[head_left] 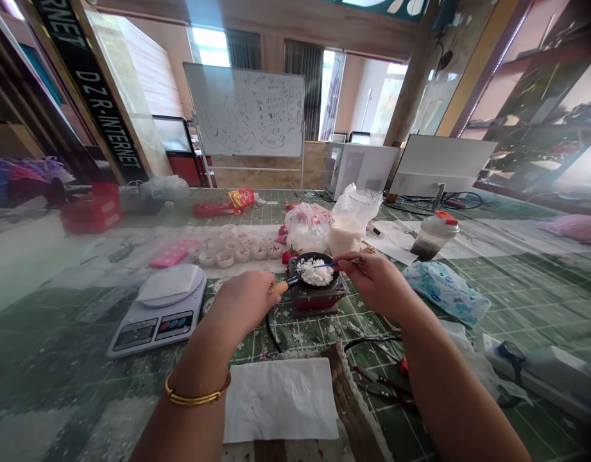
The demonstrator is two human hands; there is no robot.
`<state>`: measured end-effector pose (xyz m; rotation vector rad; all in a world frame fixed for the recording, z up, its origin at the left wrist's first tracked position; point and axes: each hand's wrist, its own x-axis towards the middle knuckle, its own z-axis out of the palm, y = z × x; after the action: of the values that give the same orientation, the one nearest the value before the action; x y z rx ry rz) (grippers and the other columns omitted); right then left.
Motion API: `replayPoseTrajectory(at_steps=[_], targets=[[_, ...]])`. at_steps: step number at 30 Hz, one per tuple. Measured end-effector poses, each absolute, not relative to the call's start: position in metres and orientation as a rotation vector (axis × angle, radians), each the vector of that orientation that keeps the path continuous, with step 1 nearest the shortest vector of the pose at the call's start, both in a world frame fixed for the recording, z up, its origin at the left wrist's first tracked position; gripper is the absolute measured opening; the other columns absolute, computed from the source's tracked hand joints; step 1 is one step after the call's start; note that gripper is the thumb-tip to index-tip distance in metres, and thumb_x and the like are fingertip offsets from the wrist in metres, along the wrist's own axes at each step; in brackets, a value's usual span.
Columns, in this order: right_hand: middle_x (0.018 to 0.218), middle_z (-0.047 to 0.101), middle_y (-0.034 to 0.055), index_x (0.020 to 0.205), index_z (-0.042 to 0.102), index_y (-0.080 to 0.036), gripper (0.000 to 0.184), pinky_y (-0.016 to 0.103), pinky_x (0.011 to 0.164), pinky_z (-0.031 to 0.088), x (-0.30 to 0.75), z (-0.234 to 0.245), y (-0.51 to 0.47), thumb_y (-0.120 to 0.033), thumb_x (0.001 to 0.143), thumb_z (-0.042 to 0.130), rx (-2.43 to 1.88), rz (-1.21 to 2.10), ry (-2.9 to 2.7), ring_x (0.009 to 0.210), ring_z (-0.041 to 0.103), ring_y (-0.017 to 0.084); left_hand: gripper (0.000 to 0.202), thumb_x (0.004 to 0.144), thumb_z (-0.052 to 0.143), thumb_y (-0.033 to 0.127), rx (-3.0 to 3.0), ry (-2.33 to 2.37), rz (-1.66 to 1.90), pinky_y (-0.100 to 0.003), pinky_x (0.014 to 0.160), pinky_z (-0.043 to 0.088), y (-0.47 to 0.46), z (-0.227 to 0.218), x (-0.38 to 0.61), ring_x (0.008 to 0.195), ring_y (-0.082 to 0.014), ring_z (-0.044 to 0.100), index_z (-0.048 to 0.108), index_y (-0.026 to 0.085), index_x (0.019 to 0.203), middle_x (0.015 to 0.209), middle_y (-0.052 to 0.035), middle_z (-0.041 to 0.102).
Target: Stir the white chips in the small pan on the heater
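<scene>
Pan [316,269], small, black, sits on red burner [319,298] at worktop [516,289] centre, holding white flakes [316,273]. Left hand [244,300] clenched around pan's wooden handle [279,287]. Right hand [375,277] pinches blue-tipped stick [331,264], tip in flakes. Kitchen scale [158,309] left of burner. White napkin [280,398] near worktop edge. Plastic bags [331,224] behind pan; capped bottle [432,236] further right.

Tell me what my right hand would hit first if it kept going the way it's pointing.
Probably the small black pan of white flakes: the right hand points left, its blue stick already over the pan. Depth is hard to judge.
</scene>
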<state>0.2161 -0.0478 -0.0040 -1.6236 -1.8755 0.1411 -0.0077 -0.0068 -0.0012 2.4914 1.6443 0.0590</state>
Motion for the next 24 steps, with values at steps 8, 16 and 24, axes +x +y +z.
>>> replayPoseTrajectory(at_steps=[8, 16, 24], targets=[[0.078, 0.07, 0.0031, 0.091, 0.064, -0.02, 0.028, 0.028, 0.064, 0.042, 0.22, -0.006, -0.042, -0.035, 0.084, 0.041, -1.666, 0.184, -1.856, 0.074, 0.062, 0.019, 0.019, 0.076, 0.044, 0.038, 2.48, 1.644, 0.053, -0.024, 0.05, 0.025, -0.008, -0.001, -0.008, 0.064, -0.0165, 0.056, 0.056, 0.023, 0.073, 0.073, -0.0016, 0.063], [0.08, 0.069, 0.0045, 0.091, 0.065, -0.019, 0.029, 0.027, 0.063, 0.042, 0.225, -0.008, -0.038, -0.035, 0.084, 0.041, -1.742, 0.077, -1.782, 0.074, 0.062, 0.02, 0.021, 0.076, 0.044, 0.041, 2.461, 1.653, 0.049, -0.024, 0.048, 0.023, -0.006, -0.003, -0.008, 0.061, -0.0162, 0.054, 0.055, 0.023, 0.072, 0.071, -0.0009, 0.062], [0.085, 0.069, 0.0021, 0.09, 0.064, -0.022, 0.03, 0.028, 0.069, 0.043, 0.222, -0.003, -0.048, -0.038, 0.085, 0.04, -1.634, 0.183, -1.901, 0.078, 0.061, 0.018, 0.019, 0.075, 0.044, 0.038, 2.489, 1.654, 0.069, -0.025, 0.048, 0.023, -0.007, -0.002, -0.008, 0.063, -0.0153, 0.054, 0.054, 0.022, 0.07, 0.071, -0.0004, 0.061]])
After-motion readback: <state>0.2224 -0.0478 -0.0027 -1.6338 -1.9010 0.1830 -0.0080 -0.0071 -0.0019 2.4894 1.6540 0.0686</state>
